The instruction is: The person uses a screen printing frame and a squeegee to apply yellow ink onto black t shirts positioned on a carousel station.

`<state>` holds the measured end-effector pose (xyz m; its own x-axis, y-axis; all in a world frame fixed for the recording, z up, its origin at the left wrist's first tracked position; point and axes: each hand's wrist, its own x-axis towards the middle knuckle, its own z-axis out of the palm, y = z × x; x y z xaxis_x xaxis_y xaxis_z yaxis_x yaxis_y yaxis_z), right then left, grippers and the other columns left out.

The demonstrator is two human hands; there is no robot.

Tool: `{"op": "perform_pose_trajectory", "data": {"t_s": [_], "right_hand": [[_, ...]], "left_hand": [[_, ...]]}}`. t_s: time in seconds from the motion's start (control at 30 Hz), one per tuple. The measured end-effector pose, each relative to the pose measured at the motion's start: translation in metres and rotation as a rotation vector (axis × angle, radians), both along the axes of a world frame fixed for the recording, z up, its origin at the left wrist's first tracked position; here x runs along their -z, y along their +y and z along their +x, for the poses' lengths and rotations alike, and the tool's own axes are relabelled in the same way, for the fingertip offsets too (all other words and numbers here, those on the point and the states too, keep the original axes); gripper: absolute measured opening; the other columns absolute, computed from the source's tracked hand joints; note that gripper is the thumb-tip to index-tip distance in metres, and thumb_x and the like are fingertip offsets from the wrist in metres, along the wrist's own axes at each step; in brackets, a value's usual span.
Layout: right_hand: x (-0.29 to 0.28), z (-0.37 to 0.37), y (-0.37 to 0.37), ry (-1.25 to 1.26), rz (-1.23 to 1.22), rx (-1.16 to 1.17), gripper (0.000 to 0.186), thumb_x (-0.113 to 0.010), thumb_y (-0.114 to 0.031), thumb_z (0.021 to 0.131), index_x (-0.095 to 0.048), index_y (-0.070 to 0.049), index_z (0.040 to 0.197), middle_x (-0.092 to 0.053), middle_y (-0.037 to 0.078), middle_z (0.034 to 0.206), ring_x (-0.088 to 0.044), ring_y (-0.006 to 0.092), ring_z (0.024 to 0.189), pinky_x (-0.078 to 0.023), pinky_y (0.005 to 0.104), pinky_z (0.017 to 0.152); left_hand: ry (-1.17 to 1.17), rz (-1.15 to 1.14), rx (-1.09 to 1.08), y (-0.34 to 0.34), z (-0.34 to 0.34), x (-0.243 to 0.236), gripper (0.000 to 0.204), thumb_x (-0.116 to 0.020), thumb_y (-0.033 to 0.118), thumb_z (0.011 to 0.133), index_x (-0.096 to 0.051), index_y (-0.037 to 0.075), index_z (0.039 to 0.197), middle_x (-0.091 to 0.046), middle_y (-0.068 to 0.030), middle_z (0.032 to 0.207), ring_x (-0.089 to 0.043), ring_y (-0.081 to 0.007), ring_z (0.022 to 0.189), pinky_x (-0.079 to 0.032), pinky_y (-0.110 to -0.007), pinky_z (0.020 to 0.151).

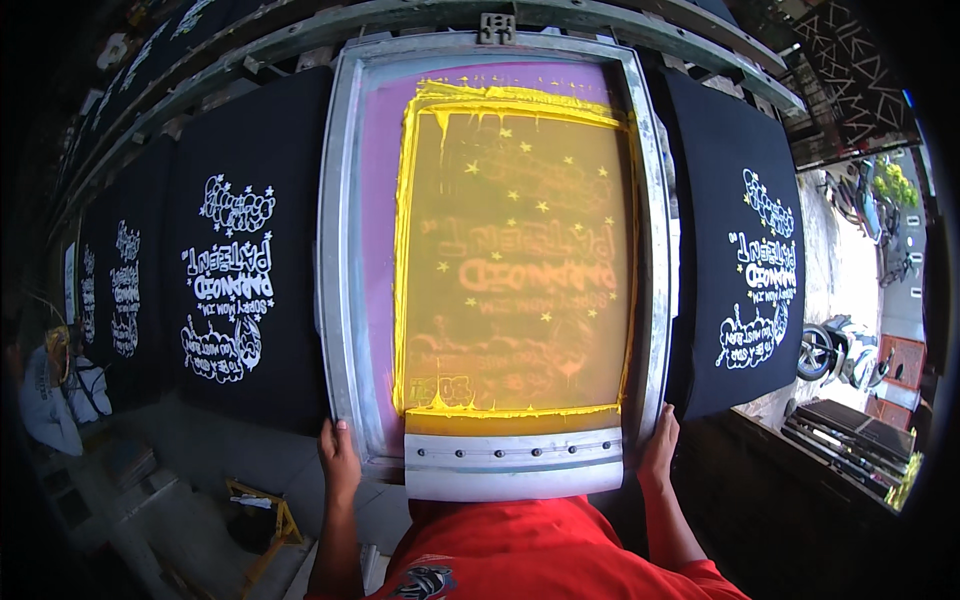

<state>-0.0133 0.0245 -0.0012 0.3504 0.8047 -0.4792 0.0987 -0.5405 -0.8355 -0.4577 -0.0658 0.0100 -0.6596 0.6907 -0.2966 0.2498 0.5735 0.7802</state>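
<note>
A screen printing frame (346, 250) with a metal rim lies in front of me, its mesh (520, 300) see-through and coated in yellow. Thick yellow ink (410, 230) edges the mesh, with purple along the left and far sides. A wide metal squeegee (513, 452) rests across the near end, its blade side against the ink; neither hand touches it. My left hand (340, 460) is closed on the frame's near left corner, thumb on top. At the near right corner my right hand (658, 450) grips the rim, its fingers partly hidden.
Black printed shirts (225, 270) lie on boards to the left, and another black shirt (745, 250) to the right. A metal hinge clamp (497, 28) joins the frame's far edge to a rail (420, 20). A yellow stand (265, 530) is at lower left. A motorcycle (845, 350) stands at right.
</note>
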Motion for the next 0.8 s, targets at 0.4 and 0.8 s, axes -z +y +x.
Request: {"op": "perform_pose_trajectory", "data": {"t_s": [0.4,0.8], "right_hand": [[-0.012,-0.007,0.004,-0.051,0.0,-0.033,0.05,-0.039,-0.041,0.104,-0.059,0.003,0.118,-0.061,0.006,0.1,-0.053,0.0113,0.089,-0.043,0.0274,0.084],[0.005,0.001,-0.003,-0.073,0.06,-0.096,0.041,-0.037,-0.025,0.105,-0.061,0.005,0.117,-0.065,0.009,0.099,-0.057,0.0137,0.094,-0.044,0.0293,0.086]], "left_hand": [[-0.03,-0.055,-0.051,-0.008,-0.004,0.01,0.041,-0.042,0.032,0.102,-0.056,-0.006,0.111,-0.062,-0.0174,0.095,-0.057,-0.0249,0.085,-0.045,-0.037,0.08],[-0.562,0.05,-0.197,-0.022,-0.027,0.012,0.046,-0.052,0.028,0.098,-0.047,-0.003,0.132,-0.057,-0.012,0.125,-0.053,-0.0233,0.114,-0.039,-0.035,0.101]]}}
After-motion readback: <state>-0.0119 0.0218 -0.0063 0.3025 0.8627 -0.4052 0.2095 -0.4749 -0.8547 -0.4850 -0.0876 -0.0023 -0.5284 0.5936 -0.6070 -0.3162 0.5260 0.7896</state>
